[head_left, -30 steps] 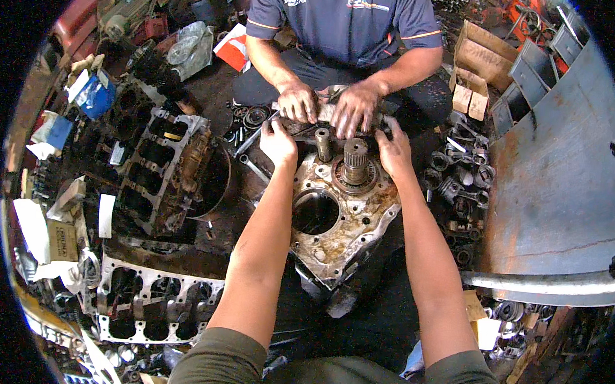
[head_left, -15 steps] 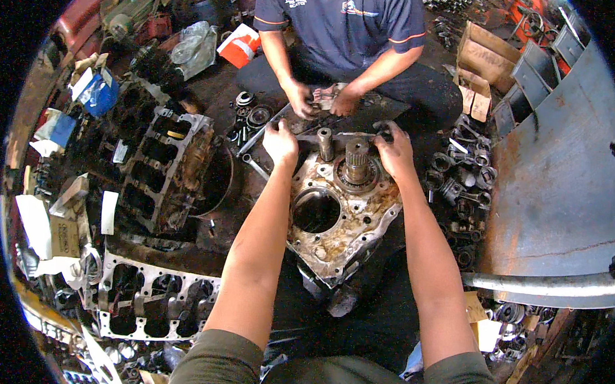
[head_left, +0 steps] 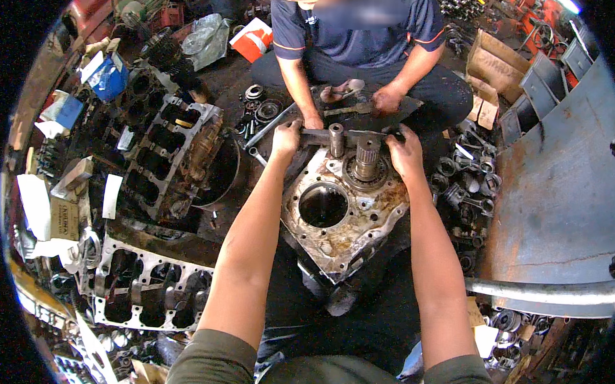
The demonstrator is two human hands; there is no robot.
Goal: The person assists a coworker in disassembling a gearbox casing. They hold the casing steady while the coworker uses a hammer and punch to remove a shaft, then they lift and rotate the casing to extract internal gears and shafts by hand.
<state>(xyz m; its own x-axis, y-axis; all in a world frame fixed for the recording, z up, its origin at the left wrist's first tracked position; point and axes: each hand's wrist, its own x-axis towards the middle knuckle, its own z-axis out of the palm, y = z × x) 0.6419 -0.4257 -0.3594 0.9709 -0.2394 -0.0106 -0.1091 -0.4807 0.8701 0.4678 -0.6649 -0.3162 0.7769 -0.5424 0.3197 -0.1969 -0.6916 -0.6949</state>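
Note:
A flat, oil-stained metal housing (head_left: 332, 250) with a large round hole rests between my legs. A splined shaft (head_left: 367, 157) in a bearing and a shorter plain shaft (head_left: 336, 140) stand up from it. My left hand (head_left: 286, 140) is closed at its far left edge, and my right hand (head_left: 405, 153) is closed at its far right edge; the fingertips are partly hidden. Behind the shafts a dark edge or strip spans between my hands. Across from me, a co-worker's hand (head_left: 386, 100) holds a hammer-like tool (head_left: 351, 110); their other hand reaches near the housing's far edge.
Engine blocks (head_left: 161, 143) and a pale perforated metal frame (head_left: 137, 321) lie at the left. Bearing rings (head_left: 268, 110) and a wrench (head_left: 256, 155) lie beyond my left hand. Pistons with rods (head_left: 467, 191) line the right, beside a large grey metal panel (head_left: 558, 201).
The co-worker's hands have moved apart, one toward the housing, the other to the right with the hammer-like tool. My hands still hold the housing's far edges; the view has shifted slightly.

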